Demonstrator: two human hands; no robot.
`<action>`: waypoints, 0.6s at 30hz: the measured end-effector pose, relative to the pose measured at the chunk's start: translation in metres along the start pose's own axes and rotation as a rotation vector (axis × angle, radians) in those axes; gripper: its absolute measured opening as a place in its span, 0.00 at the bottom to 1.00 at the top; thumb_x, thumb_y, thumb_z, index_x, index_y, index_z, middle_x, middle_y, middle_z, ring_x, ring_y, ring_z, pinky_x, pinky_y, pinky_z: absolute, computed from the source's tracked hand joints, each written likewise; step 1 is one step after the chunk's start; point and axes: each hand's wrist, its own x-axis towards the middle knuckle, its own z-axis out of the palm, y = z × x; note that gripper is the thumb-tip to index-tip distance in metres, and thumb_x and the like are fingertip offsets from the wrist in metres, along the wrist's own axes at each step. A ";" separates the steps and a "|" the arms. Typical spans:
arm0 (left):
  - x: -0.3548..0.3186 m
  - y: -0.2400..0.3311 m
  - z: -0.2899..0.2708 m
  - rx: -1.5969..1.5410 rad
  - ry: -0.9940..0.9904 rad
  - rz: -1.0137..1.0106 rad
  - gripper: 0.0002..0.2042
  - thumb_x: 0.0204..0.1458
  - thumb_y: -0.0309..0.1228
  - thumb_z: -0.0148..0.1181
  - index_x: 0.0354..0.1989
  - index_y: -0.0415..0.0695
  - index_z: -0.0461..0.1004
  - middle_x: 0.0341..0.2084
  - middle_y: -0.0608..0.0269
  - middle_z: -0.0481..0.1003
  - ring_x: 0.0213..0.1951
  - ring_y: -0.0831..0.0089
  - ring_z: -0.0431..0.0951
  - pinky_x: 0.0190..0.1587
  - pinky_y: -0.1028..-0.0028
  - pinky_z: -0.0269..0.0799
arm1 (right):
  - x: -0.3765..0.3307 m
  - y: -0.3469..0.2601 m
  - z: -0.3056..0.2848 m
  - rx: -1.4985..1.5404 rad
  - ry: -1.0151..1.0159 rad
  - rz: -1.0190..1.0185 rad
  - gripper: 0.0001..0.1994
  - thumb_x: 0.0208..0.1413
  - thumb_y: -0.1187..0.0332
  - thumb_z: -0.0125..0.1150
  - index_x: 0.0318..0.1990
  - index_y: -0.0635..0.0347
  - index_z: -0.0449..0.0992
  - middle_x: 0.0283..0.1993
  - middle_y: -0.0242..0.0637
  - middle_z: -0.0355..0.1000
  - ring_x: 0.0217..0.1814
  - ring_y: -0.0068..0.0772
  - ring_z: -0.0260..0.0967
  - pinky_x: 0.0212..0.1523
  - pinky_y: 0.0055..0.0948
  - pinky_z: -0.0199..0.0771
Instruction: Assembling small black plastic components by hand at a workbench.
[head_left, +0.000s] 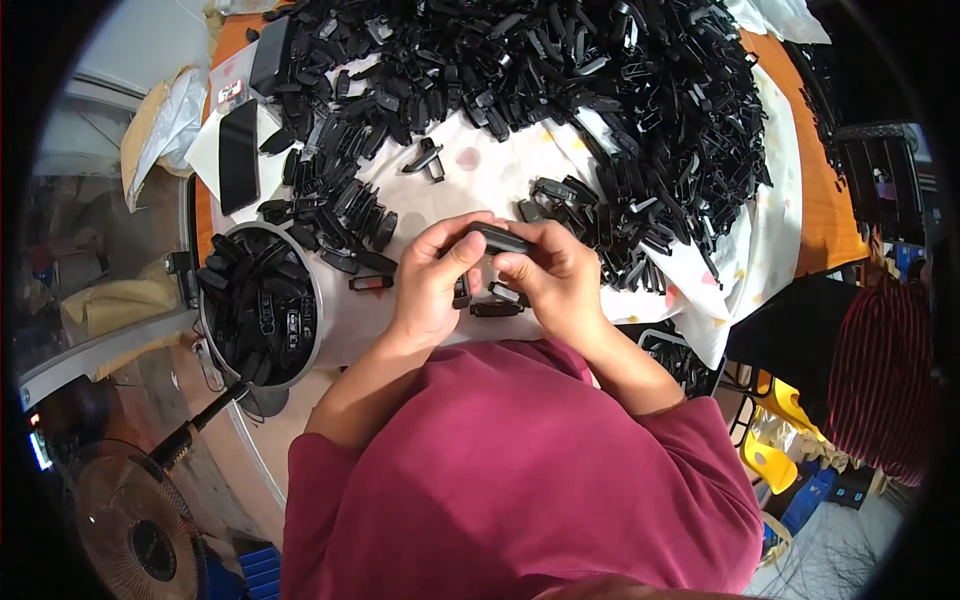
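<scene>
Between my two hands, near the table's front edge, is a small black oblong plastic part (500, 238). My left hand (440, 268) pinches its left end with thumb and fingers. At its right end my right hand (553, 268) grips it the same way. Just below the hands lie a few more small black parts (497, 308), partly hidden by my fingers. A single black part with a metallic piece (426, 160) rests apart on the cloth beyond my hands. What my curled lower fingers touch cannot be made out.
A large heap of black plastic parts (690, 150) covers the table's back and right. Left are a round bin (318, 300) filled with black pieces and a dark phone (238, 158). A fan (150, 545) stands lower left; a yellow object (768, 462) is at right.
</scene>
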 end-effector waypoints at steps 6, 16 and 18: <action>0.012 -0.003 -0.022 -0.157 0.123 0.032 0.11 0.55 0.39 0.50 0.31 0.42 0.68 0.31 0.62 0.72 0.20 0.82 0.67 0.21 0.83 0.63 | 0.047 -0.006 -0.043 -0.935 0.106 -0.377 0.13 0.41 0.63 0.65 0.33 0.61 0.77 0.32 0.40 0.73 0.36 0.39 0.71 0.36 0.31 0.70; -0.006 -0.002 -0.028 1.326 -0.354 0.345 0.06 0.41 0.28 0.62 0.29 0.42 0.75 0.24 0.61 0.74 0.26 0.67 0.75 0.30 0.73 0.69 | 0.030 0.003 -0.057 -1.034 -0.176 -0.470 0.04 0.41 0.71 0.60 0.27 0.57 0.76 0.29 0.36 0.71 0.34 0.38 0.70 0.33 0.33 0.70; -0.004 -0.005 -0.024 1.483 -0.425 0.366 0.08 0.40 0.30 0.63 0.28 0.43 0.75 0.25 0.60 0.74 0.27 0.64 0.75 0.30 0.71 0.69 | 0.006 0.015 -0.043 -1.035 -0.352 -0.524 0.04 0.40 0.71 0.59 0.27 0.56 0.75 0.30 0.35 0.70 0.34 0.37 0.69 0.32 0.32 0.70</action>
